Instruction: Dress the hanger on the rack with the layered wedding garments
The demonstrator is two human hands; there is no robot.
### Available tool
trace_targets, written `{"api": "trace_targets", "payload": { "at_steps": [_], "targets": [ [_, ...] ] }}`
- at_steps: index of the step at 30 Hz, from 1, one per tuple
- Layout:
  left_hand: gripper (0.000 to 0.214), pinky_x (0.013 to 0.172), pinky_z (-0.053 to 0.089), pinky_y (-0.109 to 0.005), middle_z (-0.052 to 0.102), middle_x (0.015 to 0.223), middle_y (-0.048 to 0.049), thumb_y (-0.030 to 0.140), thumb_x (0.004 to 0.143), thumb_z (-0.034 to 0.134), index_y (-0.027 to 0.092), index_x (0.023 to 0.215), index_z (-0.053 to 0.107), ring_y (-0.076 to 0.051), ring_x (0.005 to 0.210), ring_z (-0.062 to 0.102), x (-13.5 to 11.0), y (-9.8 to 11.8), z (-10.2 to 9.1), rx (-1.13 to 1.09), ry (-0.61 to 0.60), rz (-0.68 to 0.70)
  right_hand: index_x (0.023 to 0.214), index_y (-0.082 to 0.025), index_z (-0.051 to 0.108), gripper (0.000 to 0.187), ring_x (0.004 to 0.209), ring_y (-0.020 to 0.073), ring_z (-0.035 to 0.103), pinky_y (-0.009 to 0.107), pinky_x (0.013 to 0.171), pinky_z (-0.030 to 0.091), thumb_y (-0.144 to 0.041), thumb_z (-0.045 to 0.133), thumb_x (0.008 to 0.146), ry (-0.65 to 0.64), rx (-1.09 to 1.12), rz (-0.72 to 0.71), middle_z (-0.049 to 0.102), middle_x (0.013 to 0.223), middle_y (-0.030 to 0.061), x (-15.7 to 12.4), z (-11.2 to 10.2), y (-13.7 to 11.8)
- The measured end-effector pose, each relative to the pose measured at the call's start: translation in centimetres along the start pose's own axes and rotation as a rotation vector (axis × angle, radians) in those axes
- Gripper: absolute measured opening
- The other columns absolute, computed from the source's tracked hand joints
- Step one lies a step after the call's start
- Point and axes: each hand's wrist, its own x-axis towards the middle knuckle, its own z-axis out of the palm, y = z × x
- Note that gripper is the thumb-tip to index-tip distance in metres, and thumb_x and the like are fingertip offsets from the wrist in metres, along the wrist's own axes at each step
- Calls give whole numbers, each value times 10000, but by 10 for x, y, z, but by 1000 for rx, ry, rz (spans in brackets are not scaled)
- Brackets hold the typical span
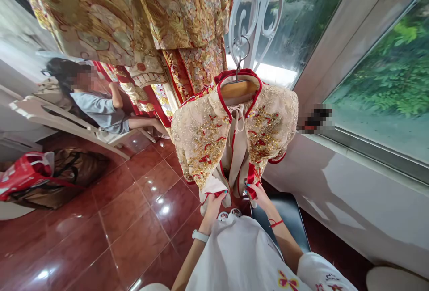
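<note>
A cream jacket point(201, 125) with gold beading, red embroidery and red piping hangs in front of me on a hanger point(238, 69). Its front is parted, and a pale cord is tied in a bow at the collar. With my left hand point(216, 202) I pinch the lower front edge on the left, where the pale lining is folded outward. My right hand point(258, 195) grips the opposite front edge, at a strip of red trim. Fingers of both hands are closed on the cloth, partly hidden by it.
Gold-and-red embroidered garments point(187, 14) hang behind on the left. A person point(100, 103) sits on a white chair point(67, 121). Bags point(33, 175) lie on the left by the tiled floor point(134, 219). A black seat point(290, 219) stands close on my right, below the window point(385, 76).
</note>
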Motion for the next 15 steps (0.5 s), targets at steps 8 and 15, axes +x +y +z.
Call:
{"api": "trace_targets", "payload": {
  "at_steps": [8,15],
  "targets": [
    [369,765,504,-294,734,786,-34,231,488,917,164,787,711,-171,752,654,-19,14,12,-30,-2,-23,773,-178,709,429,753,198,655,344,782,540,-449,923,518,-171,-230,-139,734,788,59,-16,0,-7],
    [378,745,520,-294,745,770,-47,263,499,923,149,807,737,-179,725,670,-28,11,26,-35,-24,-65,674,-171,711,403,646,162,608,311,689,520,-489,907,523,-207,-261,-172,707,684,34,-16,21,6]
  ]
}}
